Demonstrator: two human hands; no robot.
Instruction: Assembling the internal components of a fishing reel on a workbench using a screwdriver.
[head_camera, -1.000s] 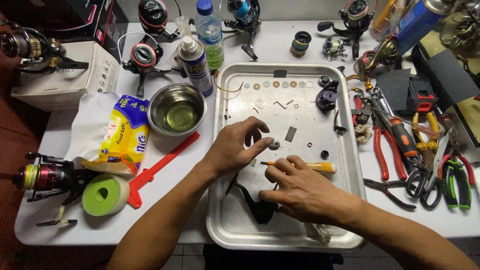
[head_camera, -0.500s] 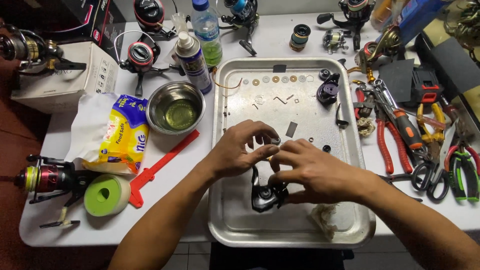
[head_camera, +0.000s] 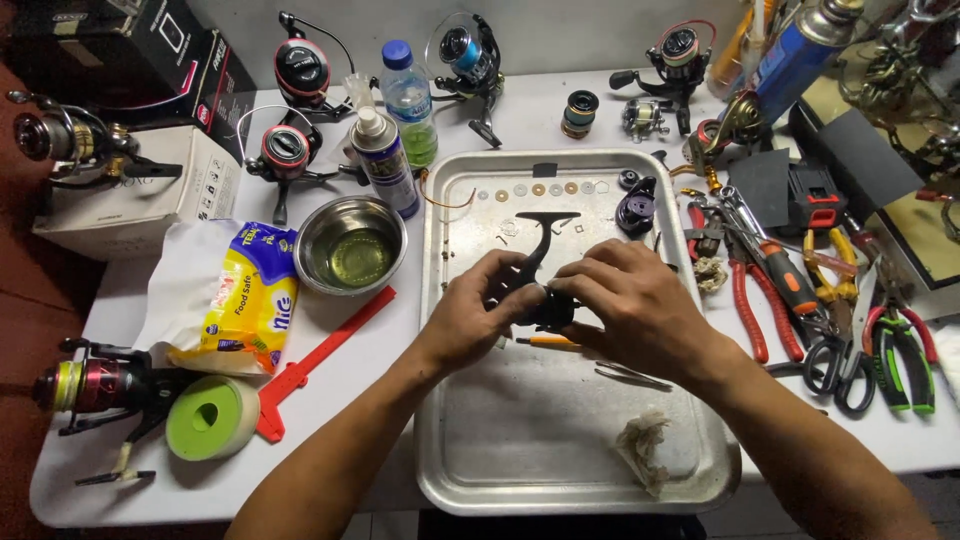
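Observation:
Over the middle of a metal tray (head_camera: 560, 470), both hands hold a black fishing reel body (head_camera: 540, 262), its stem pointing up and away from me. My left hand (head_camera: 478, 312) grips it from the left, my right hand (head_camera: 625, 305) from the right and on top. Under the hands lie a yellow-handled tool (head_camera: 545, 343) and tweezers (head_camera: 632, 375). Small washers (head_camera: 545, 189) are lined up along the tray's far edge, beside a dark purple reel part (head_camera: 634, 209). A crumpled rag (head_camera: 641, 450) lies in the tray's near right corner.
Left of the tray: steel bowl of liquid (head_camera: 350, 245), spray can (head_camera: 384, 163), water bottle (head_camera: 410, 102), yellow packet (head_camera: 240, 300), red plastic tool (head_camera: 320, 360), green tape roll (head_camera: 208, 417), several reels (head_camera: 100, 385). Pliers and scissors (head_camera: 800, 300) lie to the right.
The hands picked the black reel body up off the near part of the tray and raised it to the tray's middle, stem now upright. The yellow-handled tool lies on the tray.

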